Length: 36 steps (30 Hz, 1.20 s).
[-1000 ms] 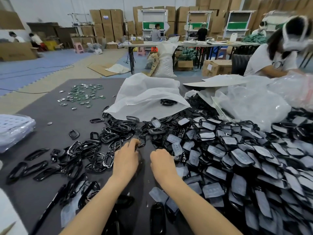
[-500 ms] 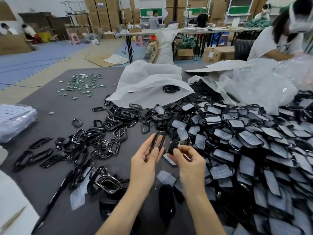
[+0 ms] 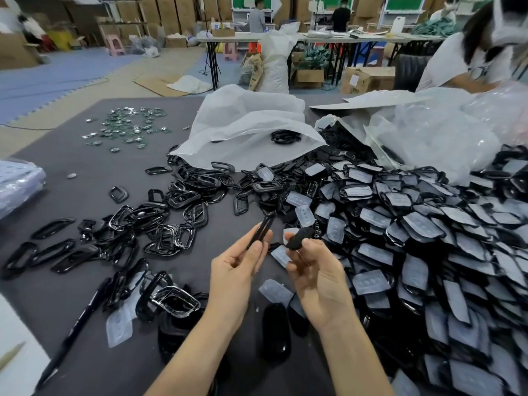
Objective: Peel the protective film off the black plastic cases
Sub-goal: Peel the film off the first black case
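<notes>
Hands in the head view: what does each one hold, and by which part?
The left hand pinches a thin black frame by its lower end. The right hand grips a black case by its near end.

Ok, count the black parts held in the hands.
2: a thin black frame held by the left hand, a dark case pinched by the right hand. Palms may hide more.

You're working in a warehouse-type assy shop: cardboard boxes [image 3: 177, 10] stacking at the back, workers [image 3: 256, 17] standing at folding tables [image 3: 237, 39], black cases [image 3: 428, 238] piling along the tabletop's [image 3: 71, 155] right edge.
</notes>
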### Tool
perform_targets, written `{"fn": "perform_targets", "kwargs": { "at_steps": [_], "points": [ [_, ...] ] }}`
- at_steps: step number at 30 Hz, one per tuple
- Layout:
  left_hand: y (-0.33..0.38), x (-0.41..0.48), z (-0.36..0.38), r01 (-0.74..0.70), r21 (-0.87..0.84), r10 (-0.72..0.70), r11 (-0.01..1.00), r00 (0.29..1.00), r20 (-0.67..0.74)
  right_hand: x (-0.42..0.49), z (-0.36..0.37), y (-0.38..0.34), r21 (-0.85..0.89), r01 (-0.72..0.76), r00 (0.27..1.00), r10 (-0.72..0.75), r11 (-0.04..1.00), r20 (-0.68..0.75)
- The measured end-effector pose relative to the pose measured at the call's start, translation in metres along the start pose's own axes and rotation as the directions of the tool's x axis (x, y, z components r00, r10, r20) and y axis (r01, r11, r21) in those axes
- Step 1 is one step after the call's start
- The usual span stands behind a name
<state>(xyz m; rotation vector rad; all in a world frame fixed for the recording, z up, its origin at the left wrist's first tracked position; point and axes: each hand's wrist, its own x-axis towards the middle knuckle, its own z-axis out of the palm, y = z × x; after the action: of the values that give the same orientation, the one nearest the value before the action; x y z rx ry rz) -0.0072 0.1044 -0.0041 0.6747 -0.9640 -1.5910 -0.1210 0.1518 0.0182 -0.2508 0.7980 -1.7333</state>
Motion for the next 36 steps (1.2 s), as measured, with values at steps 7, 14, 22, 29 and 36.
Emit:
{"fn": "perform_targets", "kwargs": {
  "at_steps": [7, 14, 22, 29, 36],
  "points": [
    [0.0024, -0.0024, 0.0049, -0.003, -0.009, 0.003, 1.0, 1.0, 0.0, -0.0003, 0.0005, -0.0042, 0.165, -0.05, 0.999, 0.051, 0.985, -0.007],
    [0.0043, -0.0045, 0.0064, -0.007, 0.063, 0.008, 0.998, 1.0, -0.015, -0.0022, 0.001, -0.0064, 0.246, -0.058, 0.998, 0.058, 0.968, 0.008],
    [0.0069, -0.0063, 0.0078, -0.016, 0.063, 0.016, 0.998, 1.0, 0.002, -0.0029, 0.0005, -0.0057, 0.242, -0.066, 0.998, 0.066, 0.968, 0.008],
    [0.0083, -0.0072, 0.0079, -0.029, 0.085, 0.029, 0.996, 1.0, 0.003, -0.0031, 0.0002, -0.005, 0.226, -0.065, 0.998, 0.062, 0.972, 0.018],
    [0.0076, -0.008, 0.0071, -0.036, 0.124, 0.034, 0.992, 0.999, 0.021, 0.0003, -0.0007, -0.0034, 0.169, 0.003, 1.0, -0.005, 0.986, 0.011]
  ]
}}
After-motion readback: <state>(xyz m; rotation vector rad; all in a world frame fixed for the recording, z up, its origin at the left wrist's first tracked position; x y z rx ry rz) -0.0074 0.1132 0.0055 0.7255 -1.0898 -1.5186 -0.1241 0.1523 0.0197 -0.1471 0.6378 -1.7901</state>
